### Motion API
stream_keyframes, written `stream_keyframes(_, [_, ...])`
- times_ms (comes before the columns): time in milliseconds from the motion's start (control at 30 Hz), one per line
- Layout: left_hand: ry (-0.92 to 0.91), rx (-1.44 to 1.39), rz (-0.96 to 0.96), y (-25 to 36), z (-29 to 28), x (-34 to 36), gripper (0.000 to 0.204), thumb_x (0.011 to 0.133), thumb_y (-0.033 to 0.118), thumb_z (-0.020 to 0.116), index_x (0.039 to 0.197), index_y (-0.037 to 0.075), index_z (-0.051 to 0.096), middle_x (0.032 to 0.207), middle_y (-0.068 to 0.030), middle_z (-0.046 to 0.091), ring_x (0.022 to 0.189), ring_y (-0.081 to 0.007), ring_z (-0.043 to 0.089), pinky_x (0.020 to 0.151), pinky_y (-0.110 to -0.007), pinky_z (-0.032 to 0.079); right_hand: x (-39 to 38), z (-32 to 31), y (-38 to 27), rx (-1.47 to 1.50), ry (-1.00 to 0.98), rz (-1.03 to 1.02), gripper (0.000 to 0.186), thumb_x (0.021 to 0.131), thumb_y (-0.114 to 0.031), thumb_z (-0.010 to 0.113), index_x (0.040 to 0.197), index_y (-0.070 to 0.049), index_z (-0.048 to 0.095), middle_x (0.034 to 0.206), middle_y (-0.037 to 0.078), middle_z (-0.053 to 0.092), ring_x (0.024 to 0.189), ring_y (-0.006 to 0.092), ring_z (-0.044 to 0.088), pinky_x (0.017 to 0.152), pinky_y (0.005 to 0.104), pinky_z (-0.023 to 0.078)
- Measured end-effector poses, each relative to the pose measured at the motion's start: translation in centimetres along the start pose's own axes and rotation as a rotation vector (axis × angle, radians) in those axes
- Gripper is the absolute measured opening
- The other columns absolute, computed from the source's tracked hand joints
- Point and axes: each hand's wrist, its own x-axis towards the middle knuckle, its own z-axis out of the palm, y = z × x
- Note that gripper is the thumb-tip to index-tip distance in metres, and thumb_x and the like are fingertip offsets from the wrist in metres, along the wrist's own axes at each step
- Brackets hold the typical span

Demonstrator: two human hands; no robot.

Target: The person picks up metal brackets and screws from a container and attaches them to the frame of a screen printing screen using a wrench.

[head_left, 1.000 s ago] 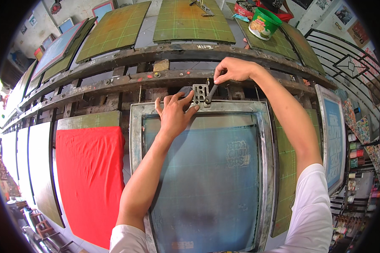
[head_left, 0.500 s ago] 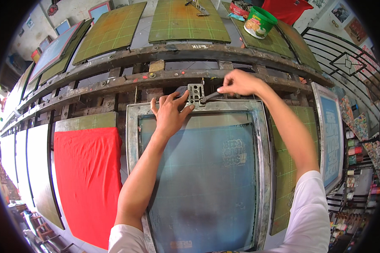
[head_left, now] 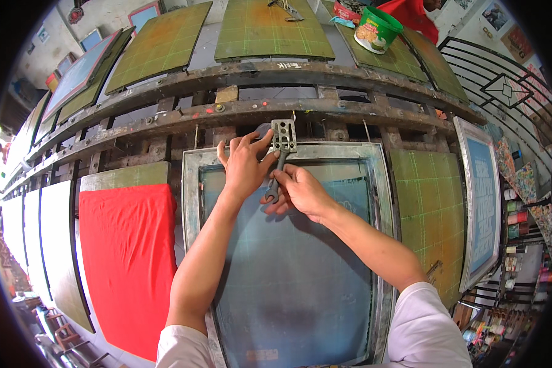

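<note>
A perforated metal bracket (head_left: 283, 136) sits at the top middle of a large silkscreen frame (head_left: 383, 245) with blue mesh (head_left: 294, 276). My left hand (head_left: 245, 162) reaches over the frame's upper bar. Its index finger and thumb press against the bracket's left side, and the other fingers are spread. Just below the bracket, my right hand (head_left: 306, 195) is closed on a dark wrench (head_left: 273, 191). The wrench's upper end meets the bracket's lower edge, while its open jaw points down over the mesh. Whether the upper end sits on a bolt is hidden.
Long metal rails (head_left: 184, 119) run across behind the frame. Red fabric (head_left: 126, 257) covers the board on the left; a green board (head_left: 426, 214) lies on the right, beside a leaning screen (head_left: 477, 202). A green bucket (head_left: 377, 30) stands on a far board. Part of another person shows at the upper right.
My right hand has swung the wrench from pointing right of the bracket to pointing down over the mesh. My left hand stays at the bracket. A person has come partly into view at the back.
</note>
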Motion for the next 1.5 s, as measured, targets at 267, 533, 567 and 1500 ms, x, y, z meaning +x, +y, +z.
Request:
stream_keyframes(267, [0.008, 0.002, 0.004, 0.1, -0.2, 0.0, 0.055, 0.093, 0.05, 0.068, 0.144, 0.029, 0.062, 0.143, -0.0081, 0.06, 0.136, -0.0275, 0.047, 0.119, -0.059, 0.006, 0.7, -7.1, -3.0, -0.725, 0.33, -0.564, 0.021, 0.099, -0.023, 0.066, 0.11, -0.006, 0.063, 0.071, 0.007, 0.069, 0.06, 0.0214, 0.066, 0.063, 0.0353, 0.052])
stream_keyframes(533, [0.008, -0.015, 0.016, 0.1, 0.0, 0.1, 0.055, 0.094, 0.051, 0.067, 0.144, 0.028, 0.062, 0.143, -0.0085, 0.06, 0.136, -0.0273, 0.047, 0.119, -0.058, 0.006, 3.6, -7.0, -4.8, -1.169, 0.243, -0.586, 0.02, 0.092, -0.03, 0.073, 0.103, -0.013, 0.075, 0.069, 0.013, 0.069, 0.063, 0.0336, 0.066, 0.059, 0.0435, 0.048])
stream_keyframes(567, [0.011, -0.018, 0.016, 0.0, 0.0, 0.0, 0.055, 0.094, 0.05, 0.068, 0.144, 0.028, 0.062, 0.142, -0.0086, 0.06, 0.136, -0.0272, 0.047, 0.119, -0.058, 0.006, 3.7, -6.8, -4.6, -1.141, 0.256, -0.603, 0.021, 0.092, -0.03, 0.073, 0.096, -0.009, 0.073, 0.067, 0.013, 0.068, 0.062, 0.0334, 0.066, 0.059, 0.0439, 0.049])
stream_keyframes(1500, [0.026, -0.017, 0.019, -0.1, 0.1, 0.0, 0.055, 0.094, 0.05, 0.068, 0.143, 0.027, 0.063, 0.142, -0.0092, 0.06, 0.136, -0.0281, 0.048, 0.119, -0.059, 0.006, 5.1, -5.4, -1.6, -1.205, 0.557, -0.693, 0.028, 0.088, -0.031, 0.078, 0.085, -0.008, 0.063, 0.074, 0.01, 0.071, 0.072, 0.0307, 0.073, 0.063, 0.0421, 0.054])
